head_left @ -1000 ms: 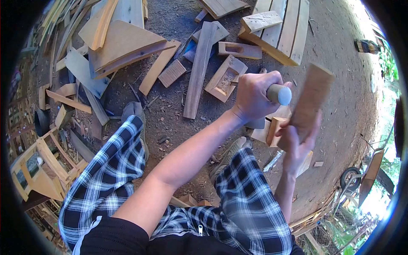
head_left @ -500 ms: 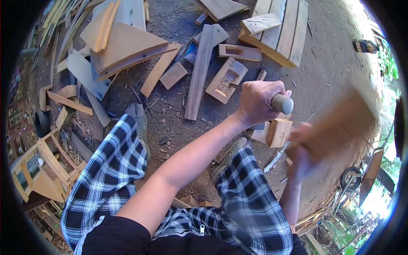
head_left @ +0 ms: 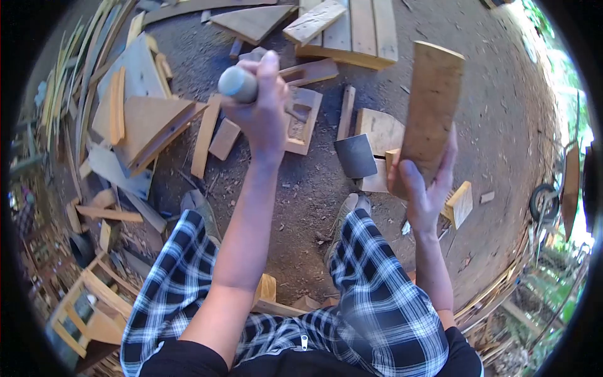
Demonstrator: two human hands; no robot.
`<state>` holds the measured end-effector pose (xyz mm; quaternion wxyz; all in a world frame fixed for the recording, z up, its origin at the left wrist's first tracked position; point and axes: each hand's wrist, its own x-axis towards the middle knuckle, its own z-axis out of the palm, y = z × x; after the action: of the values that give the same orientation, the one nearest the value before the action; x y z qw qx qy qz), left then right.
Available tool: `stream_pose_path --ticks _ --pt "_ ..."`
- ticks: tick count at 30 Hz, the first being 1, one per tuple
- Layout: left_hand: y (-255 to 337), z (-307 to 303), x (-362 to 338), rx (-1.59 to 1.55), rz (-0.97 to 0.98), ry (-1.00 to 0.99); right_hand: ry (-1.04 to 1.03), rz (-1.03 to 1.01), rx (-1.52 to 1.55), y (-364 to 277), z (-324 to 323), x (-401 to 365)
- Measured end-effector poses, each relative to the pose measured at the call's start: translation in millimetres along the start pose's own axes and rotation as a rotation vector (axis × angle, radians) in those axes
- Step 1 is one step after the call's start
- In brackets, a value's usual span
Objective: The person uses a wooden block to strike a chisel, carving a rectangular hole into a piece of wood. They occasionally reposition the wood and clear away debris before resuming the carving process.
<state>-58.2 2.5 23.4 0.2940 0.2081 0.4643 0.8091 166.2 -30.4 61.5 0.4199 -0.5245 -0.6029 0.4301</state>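
Spreading under everything is gritty dirt ground [head_left: 496, 113], strewn with pale sawn offcuts, with a slatted plank panel [head_left: 355, 31] at the top. The right hand [head_left: 424, 188] grasps a flat, rough-grained wooden slab [head_left: 432, 103] upright beside a pale flat board [head_left: 379, 131]. The left hand [head_left: 264, 110] is clenched round a smooth, grey, round-ended tool handle [head_left: 237, 83], partly hiding a hollowed wooden frame [head_left: 312, 107].

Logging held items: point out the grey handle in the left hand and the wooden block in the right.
grey handle [head_left: 237, 83], head view, on its rounded end.
wooden block [head_left: 432, 107], head view, middle of its broad face.
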Motion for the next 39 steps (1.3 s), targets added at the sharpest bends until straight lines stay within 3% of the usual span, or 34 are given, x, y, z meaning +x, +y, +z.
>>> stream_pose_path --ticks 12,16,20,21,22,23,26,28,30,32,34,36,38,39 --pt "-17.7 -4.3 -14.7 0.099 -0.024 -0.061 -0.101 -0.057 -0.093 10.8 5.4 1.2" --pt "-22.3 -1.9 -16.5 0.154 0.021 -0.088 -0.142 0.016 -0.070 0.2 15.0 6.6" --pt "-24.1 -0.9 -30.1 0.268 -0.014 -0.125 -0.229 -0.234 0.084 -33.7 17.8 29.7" --pt "-26.1 2.4 -31.3 0.291 0.079 -0.161 -0.205 -0.230 0.054 -36.4 17.7 32.8" --pt "-26.2 3.7 -31.9 0.321 0.181 -0.189 -0.205 -0.405 -0.049 -38.4 19.8 35.7" --pt "-19.6 -3.5 -37.1 0.420 0.064 -0.278 -0.212 -0.584 -0.142 -40.0 21.2 37.7" --pt "-25.8 -0.1 -34.5 0.322 0.104 -0.137 -0.452 -0.291 -0.368 -20.1 24.8 39.0" --pt "-20.9 5.0 -34.9 0.392 0.017 -0.046 -0.393 -0.358 -0.441 -39.9 20.4 43.5" --pt "-26.6 11.1 -38.5 0.351 0.216 -0.160 -0.283 -0.523 -0.149 -52.5 17.3 47.7" --pt "-72.0 3.3 -38.0 0.325 0.371 -0.348 -0.273 -0.553 -0.065 -52.7 16.3 46.5" --pt "-56.7 18.6 -43.7 0.336 0.396 -0.338 -0.467 -0.402 -0.498 -50.5 8.2 45.5" --pt "-44.1 29.8 -46.9 0.428 0.334 -0.348 -0.475 -0.307 -0.457 -61.5 4.6 42.4" --pt "-44.0 31.8 -51.7 0.523 0.253 -0.348 -0.132 -0.303 -0.009 -64.7 5.0 40.4" --pt "-42.8 30.9 -54.2 0.552 0.244 -0.377 -0.060 -0.479 0.026 -55.8 3.7 45.9"
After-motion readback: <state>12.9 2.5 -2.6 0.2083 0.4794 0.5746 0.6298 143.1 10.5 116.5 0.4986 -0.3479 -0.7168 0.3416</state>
